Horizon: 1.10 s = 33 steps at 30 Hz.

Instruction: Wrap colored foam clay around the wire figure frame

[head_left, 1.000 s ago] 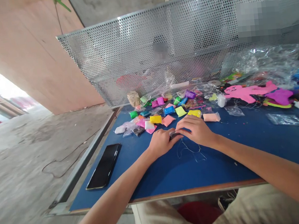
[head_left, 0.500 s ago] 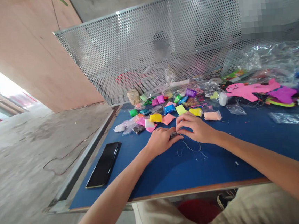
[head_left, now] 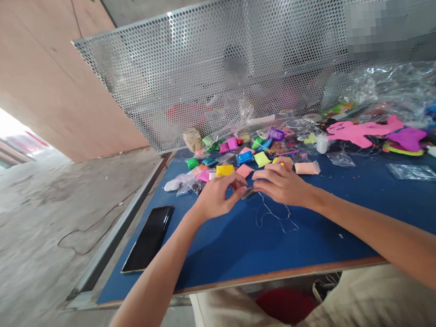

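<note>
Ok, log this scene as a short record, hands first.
Left hand: fingers curled beside a small dark item; grip unclear
Right hand: fingers at the item's other end; grip unclear
Near side of hands: thin pale thread, loosely looped on the blue tabletop
Left: phone, lying flat, screen dark
Beyond hands: small colourful packets
Right: pink cutout figure
Back: perforated metal panel

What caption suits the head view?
Left hand and right hand at a small dark piece, with thread on the blue tabletop.
</note>
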{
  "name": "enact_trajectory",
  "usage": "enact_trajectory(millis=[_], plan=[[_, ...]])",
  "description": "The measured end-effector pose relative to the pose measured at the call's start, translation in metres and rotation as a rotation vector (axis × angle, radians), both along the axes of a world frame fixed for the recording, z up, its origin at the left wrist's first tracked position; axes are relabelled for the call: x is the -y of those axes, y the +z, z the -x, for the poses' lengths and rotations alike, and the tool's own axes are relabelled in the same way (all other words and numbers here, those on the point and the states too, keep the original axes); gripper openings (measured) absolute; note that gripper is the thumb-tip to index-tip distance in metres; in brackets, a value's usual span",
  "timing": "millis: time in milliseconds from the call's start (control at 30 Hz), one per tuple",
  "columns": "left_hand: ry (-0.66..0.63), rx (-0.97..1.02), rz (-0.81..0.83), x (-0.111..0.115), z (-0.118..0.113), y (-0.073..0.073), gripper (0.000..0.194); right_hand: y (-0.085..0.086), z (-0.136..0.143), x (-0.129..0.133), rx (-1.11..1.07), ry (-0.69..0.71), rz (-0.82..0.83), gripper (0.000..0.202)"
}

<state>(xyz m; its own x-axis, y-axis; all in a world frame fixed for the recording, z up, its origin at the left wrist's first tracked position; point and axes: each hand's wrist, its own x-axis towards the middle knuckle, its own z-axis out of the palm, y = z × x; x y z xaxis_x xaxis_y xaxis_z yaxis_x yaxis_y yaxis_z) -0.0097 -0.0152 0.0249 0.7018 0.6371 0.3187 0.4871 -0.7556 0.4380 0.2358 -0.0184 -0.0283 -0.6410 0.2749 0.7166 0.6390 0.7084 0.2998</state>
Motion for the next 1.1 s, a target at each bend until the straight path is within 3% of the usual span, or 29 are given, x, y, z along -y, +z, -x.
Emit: enact_trajectory(millis=[167, 333, 600, 900, 1100], plan=[[-0.027, -0.107, 0.064, -0.002, 0.002, 0.0, 0.023, -0.006, 0.006, 0.001, 0.054, 0.035, 0.045, 0.017], [-0.156, -0.135, 0.266, 0.0, 0.001, 0.002, 0.026, -0.005, 0.01, 0.009, 0.077, 0.062, 0.007, 0.019], [-0.169, -0.158, 0.16, 0.002, -0.001, -0.002, 0.015, -0.01, 0.012, 0.01, 0.012, 0.07, 0.072, 0.012], [-0.204, -0.13, 0.234, 0.003, -0.001, -0.004, 0.016, -0.006, 0.012, 0.015, -0.01, 0.098, 0.075, 0.009], [-0.09, -0.248, -0.003, 0.01, -0.006, -0.004, 0.005, -0.007, 0.013, 0.02, 0.069, 0.114, 0.029, 0.016]])
